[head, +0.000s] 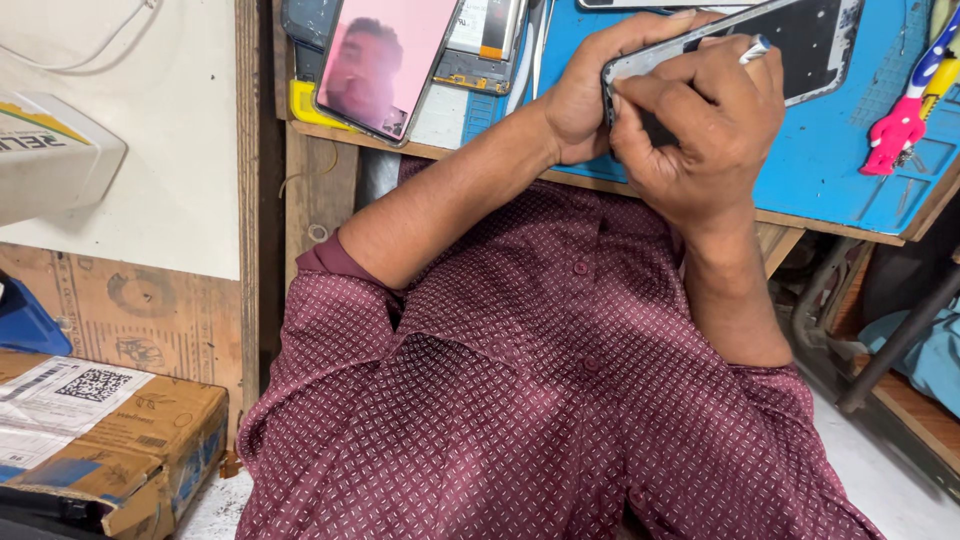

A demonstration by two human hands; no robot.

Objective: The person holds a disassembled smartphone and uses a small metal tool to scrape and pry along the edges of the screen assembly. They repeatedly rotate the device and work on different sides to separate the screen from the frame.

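A bare phone frame lies over the near edge of a blue mat, its end clasped in the left hand; the right hand pinches a thin tool against it, a lit phone near the mat's left edge

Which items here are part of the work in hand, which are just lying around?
In hand: left hand and right hand gripping the dark opened phone frame; thin silver tool.
Lying about: pink-screened phone, pink-yellow plastic tool, brown cardboard box.
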